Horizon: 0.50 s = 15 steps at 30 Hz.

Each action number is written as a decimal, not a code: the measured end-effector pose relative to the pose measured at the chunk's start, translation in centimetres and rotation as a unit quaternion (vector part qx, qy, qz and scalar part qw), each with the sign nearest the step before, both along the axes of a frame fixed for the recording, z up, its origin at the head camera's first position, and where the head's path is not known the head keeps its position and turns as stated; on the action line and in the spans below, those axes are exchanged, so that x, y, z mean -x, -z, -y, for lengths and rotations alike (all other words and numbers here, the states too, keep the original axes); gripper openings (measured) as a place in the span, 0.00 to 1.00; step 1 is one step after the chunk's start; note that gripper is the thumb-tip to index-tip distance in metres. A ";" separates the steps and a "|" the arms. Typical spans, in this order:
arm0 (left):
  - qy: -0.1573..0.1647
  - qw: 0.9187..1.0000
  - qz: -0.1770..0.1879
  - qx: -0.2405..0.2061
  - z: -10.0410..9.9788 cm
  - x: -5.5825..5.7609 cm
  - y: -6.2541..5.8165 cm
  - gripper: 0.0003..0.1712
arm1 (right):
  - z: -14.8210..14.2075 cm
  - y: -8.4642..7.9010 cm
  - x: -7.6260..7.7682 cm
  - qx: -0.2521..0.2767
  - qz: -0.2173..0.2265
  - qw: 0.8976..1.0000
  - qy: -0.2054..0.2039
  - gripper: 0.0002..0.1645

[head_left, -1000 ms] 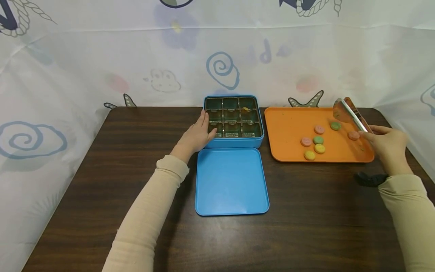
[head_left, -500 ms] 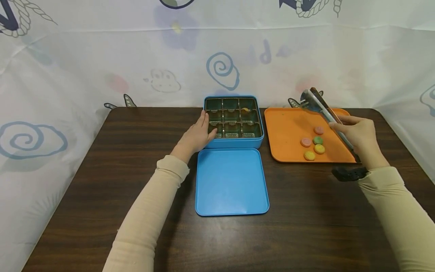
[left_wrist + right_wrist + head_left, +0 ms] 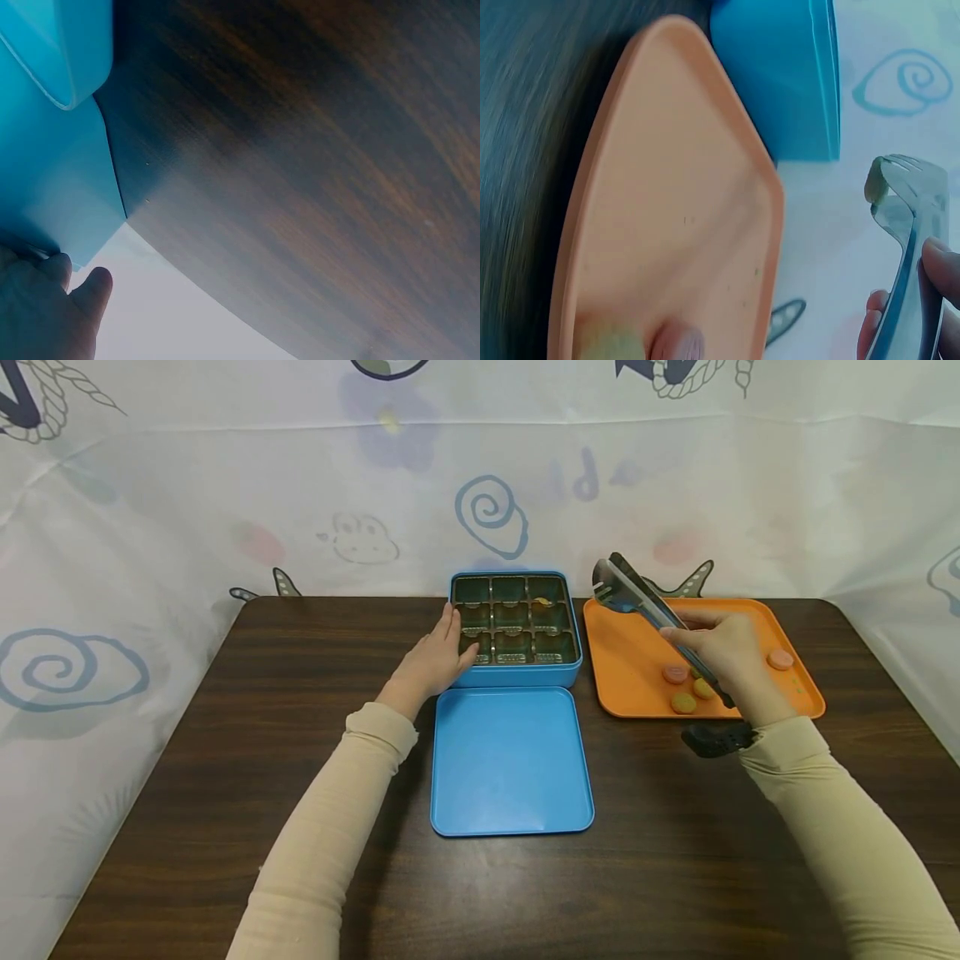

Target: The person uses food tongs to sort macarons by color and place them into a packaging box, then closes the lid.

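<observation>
One dark, wood-grained counter (image 3: 675,860) carried everything, with a white printed cloth (image 3: 300,468) hanging behind it. Counted from the head view, there stood one blue box (image 3: 517,676) with nine compartments, one flat blue lid (image 3: 512,760) just in front of it, and one orange tray (image 3: 626,643) to its right. On the tray lay two pink pieces (image 3: 675,674) and at least two yellow pieces (image 3: 683,702); the tongs and the hand hid part of it. The left hand (image 3: 429,660) rested straight fingers against the box's left side, thumb apart. The right hand (image 3: 723,647) pinched one pair of metal tongs (image 3: 651,603) above the tray. The right wrist view showed a dull green piece (image 3: 874,182) between the tong heads, indistinct in the head view.
</observation>
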<state>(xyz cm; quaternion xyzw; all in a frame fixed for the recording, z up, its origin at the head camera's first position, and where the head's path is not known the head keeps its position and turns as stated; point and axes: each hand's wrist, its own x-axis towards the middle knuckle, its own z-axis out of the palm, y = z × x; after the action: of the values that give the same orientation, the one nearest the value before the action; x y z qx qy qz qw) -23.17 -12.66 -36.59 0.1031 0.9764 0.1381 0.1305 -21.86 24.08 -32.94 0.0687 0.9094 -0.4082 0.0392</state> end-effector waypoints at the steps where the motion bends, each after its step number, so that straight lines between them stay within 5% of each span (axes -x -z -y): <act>1: 0.000 1.000 0.000 0.000 0.0 0.0 0.0 0.43 | 0.3 0.0 0.0 0.002 0.003 1.000 -0.004 0.41; 9: -0.003 1.000 0.000 -0.001 0.0 0.1 0.1 0.43 | 2.7 0.0 0.2 0.043 0.039 0.998 -0.029 0.39; 15: -0.003 1.000 0.004 -0.005 0.0 0.1 0.0 0.43 | 4.2 0.3 0.4 0.010 0.007 0.999 -0.035 0.35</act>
<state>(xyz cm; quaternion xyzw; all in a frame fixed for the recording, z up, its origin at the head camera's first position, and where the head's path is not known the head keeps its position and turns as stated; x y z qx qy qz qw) -23.26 -12.67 -36.61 0.1002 0.9754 0.1435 0.1337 -22.25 19.88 -33.20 0.0393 0.9068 -0.4152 0.0608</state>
